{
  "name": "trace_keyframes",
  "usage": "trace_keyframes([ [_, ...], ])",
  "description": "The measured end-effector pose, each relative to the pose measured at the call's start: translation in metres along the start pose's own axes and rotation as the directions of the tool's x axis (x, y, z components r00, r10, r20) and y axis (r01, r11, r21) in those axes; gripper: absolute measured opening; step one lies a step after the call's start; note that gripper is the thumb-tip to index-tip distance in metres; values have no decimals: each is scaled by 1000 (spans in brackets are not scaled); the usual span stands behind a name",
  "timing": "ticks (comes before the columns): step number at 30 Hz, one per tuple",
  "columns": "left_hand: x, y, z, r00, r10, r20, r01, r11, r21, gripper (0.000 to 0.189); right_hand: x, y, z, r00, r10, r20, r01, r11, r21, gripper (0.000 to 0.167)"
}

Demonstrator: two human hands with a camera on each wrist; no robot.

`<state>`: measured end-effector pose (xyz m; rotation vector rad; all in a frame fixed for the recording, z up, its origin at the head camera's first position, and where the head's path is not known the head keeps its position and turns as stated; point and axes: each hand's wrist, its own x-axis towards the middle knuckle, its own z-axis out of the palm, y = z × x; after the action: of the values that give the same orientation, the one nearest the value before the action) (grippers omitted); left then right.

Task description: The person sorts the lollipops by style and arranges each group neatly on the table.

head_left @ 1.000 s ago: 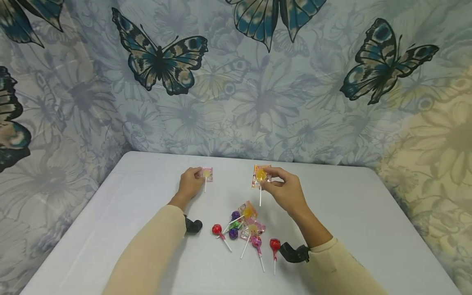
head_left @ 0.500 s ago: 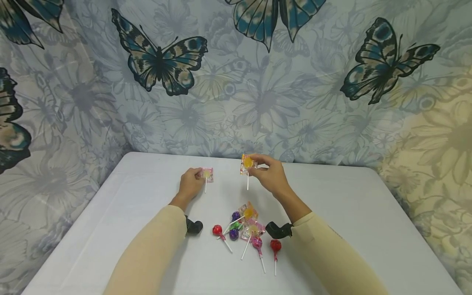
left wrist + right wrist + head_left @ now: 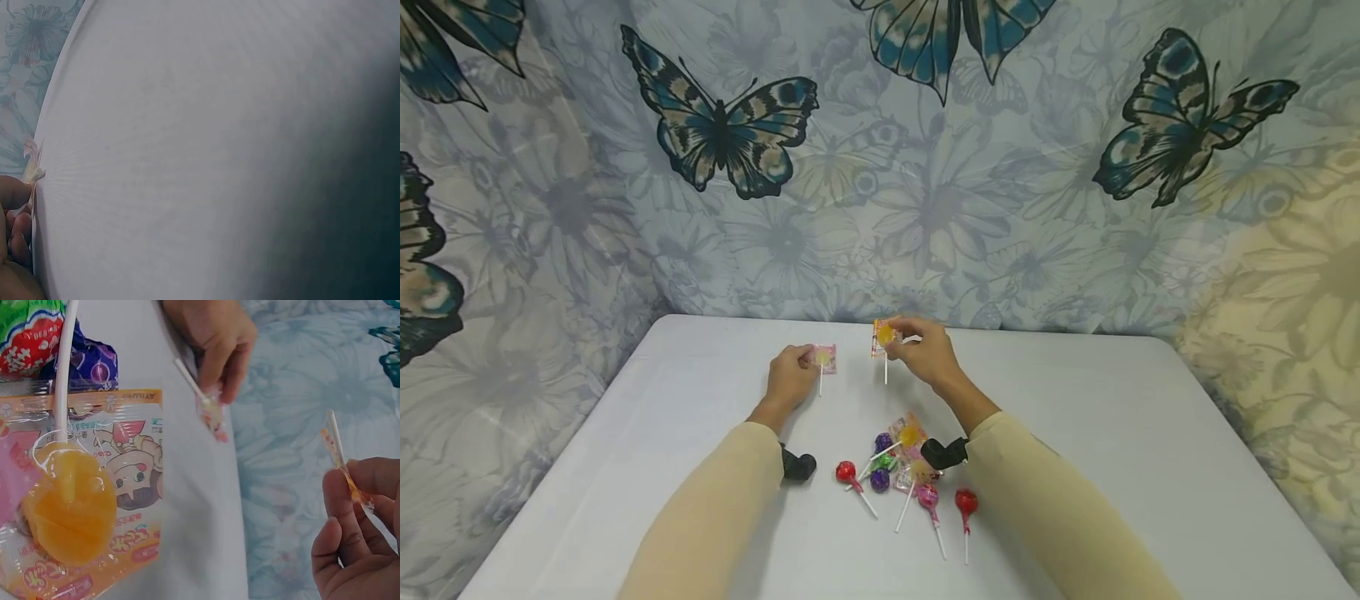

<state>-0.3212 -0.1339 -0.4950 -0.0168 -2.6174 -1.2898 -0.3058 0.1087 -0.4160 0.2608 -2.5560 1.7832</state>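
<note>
In the head view my left hand (image 3: 792,377) pinches a flat lollipop in a pink clear wrapper (image 3: 825,358), stick pointing down, low at the far part of the table. To its right, my right hand (image 3: 931,354) pinches a lollipop in an orange-edged wrapper (image 3: 885,336) between thumb and fingers, raised above the tabletop. The right wrist view shows this orange packet (image 3: 340,459) edge-on in the fingers, with the left hand's pink packet (image 3: 212,419) beyond. Only the fingers (image 3: 19,231) and a bit of wrapper show in the left wrist view.
Between the forearms lie an orange-wrapped lollipop (image 3: 910,433), a pink-wrapped one, purple lollipops (image 3: 880,480), a green one (image 3: 883,460), a pink ball lollipop (image 3: 928,497) and red ones (image 3: 966,502) (image 3: 846,472). A patterned wall stands behind the white table (image 3: 1075,417).
My right hand has moved left and slightly away with the orange-wrapped lollipop, closer to the left hand. The left hand stays nearly still with its pink-wrapped lollipop.
</note>
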Motion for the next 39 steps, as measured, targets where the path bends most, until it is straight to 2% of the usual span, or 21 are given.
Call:
trace_keyframes([
  [6,0,-1,-1,1000,-21,7,21,1000,11,42,11,9,16,999,45,20,-44,998,-52,36],
  [9,1,-1,-1,1000,-12,8,12,1000,2,42,15,14,21,997,69,16,-68,993,-92,35],
  [16,1,2,-1,1000,-15,4,15,1000,0,41,23,26,31,988,151,11,-148,978,-150,31],
  [20,1,2,-1,1000,-18,3,18,1000,0,42,28,31,35,985,171,17,-163,963,-213,29],
  [25,0,1,-2,1000,-21,8,21,1000,0,43,31,35,39,979,202,26,-182,925,-332,29],
  [30,1,-1,-2,1000,-24,5,24,1000,-2,43,34,35,42,983,177,52,-137,888,-439,33],
  [33,0,-1,-2,1000,-23,5,23,1000,-4,43,36,34,44,985,162,52,-113,854,-508,34],
  [36,0,0,-2,1000,-19,5,19,1000,-6,43,36,34,45,983,174,51,-118,829,-547,33],
  [39,1,-1,-2,1000,-11,-2,11,1000,-9,42,36,33,46,981,186,51,-127,823,-553,33],
])
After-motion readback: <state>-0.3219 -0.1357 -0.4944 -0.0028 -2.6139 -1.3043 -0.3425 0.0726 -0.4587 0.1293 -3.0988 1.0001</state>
